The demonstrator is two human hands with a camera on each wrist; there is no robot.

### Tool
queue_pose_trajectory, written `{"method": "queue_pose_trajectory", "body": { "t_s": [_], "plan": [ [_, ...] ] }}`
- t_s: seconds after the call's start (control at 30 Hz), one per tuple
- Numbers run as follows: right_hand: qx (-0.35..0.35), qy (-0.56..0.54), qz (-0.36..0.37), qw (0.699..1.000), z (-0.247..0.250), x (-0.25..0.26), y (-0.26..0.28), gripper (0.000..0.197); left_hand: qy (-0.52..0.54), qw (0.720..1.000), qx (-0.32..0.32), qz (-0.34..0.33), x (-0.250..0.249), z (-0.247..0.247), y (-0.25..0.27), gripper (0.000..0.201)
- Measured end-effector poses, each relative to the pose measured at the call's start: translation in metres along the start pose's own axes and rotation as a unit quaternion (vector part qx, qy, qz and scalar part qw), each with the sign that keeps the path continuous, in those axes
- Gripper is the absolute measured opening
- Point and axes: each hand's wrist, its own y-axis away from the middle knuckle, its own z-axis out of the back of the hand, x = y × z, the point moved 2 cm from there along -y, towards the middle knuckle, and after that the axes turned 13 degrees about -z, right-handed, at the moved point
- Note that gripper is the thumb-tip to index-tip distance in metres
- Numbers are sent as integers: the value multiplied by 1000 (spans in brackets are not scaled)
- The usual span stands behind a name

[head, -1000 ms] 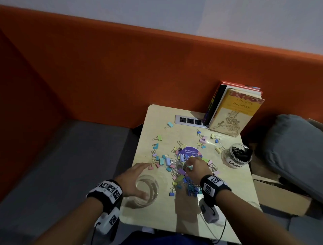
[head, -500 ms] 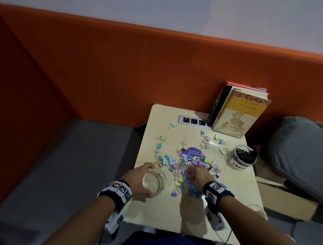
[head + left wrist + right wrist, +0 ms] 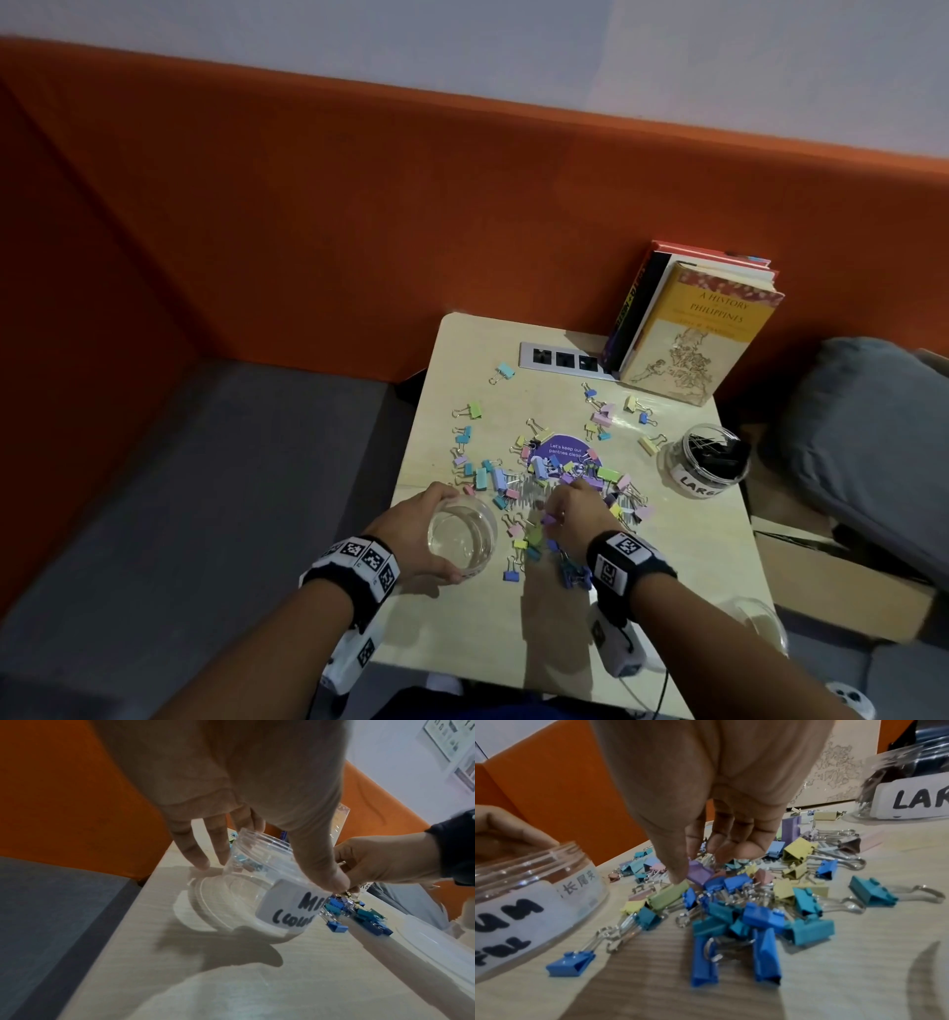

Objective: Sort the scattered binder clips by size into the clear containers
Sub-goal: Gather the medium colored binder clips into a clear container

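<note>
Fingers of the left hand point(image 3: 411, 529) curl round a clear plastic jar with a white label point(image 3: 461, 537), which stands on the pale wooden worktop point(image 3: 683, 560). Just beside it, the right hand point(image 3: 575, 514) reaches into the heap of small coloured binder clips point(image 3: 744, 902) and pinches a purple clip point(image 3: 699, 872). Near the books stands another clear jar of black clips point(image 3: 711, 465).

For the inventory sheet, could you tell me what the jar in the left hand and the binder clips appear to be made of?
Jar: probably clear glossy plastic; see-through wall, threaded rim, paper label.
Binder clips: likely painted sheet metal, semi-matte pastel and blue bodies, with shiny bare wire handles.
</note>
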Motion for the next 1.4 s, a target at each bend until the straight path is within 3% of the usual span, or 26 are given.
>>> {"method": "queue_pose_trajectory", "body": {
  "t_s": [0.23, 0.37, 0.5, 0.57, 0.7, 1.07, 1.2, 1.3, 1.4],
  "plan": [
    [-37, -124, -4, 992, 18, -3, 4, 5, 0, 1000, -4, -1, -1, 0, 0, 101],
    [36, -262, 34, 964, 25, 13, 15, 2, 2, 1000, -6, -5, -1, 0, 0, 101],
    [138, -298, 101, 939, 29, 42, 26, 10, 7, 1000, -9, -9, 1, 1, 0, 100],
    [155, -291, 112, 937, 27, 52, 25, 17, 12, 1000, -8, -9, 2, 1, 0, 100],
    [122, -250, 96, 956, 21, 46, 16, 18, 16, 1000, -7, -5, 3, 0, -1, 101],
    [20, -229, -16, 973, 27, -27, 1, 10, 19, 1000, -6, -8, 4, -2, -1, 100],
    [10, -181, -43, 982, 18, -45, 3, 4, 21, 1000, -7, -9, 5, -3, -1, 101],
    [2, -148, -57, 987, 15, -49, 6, 12, 30, 1000, -7, -5, 7, -4, -1, 101],
    [18, -105, -35, 994, 11, -41, 9, 11, 36, 999, -6, 0, 7, -3, -1, 99]
  ]
}}
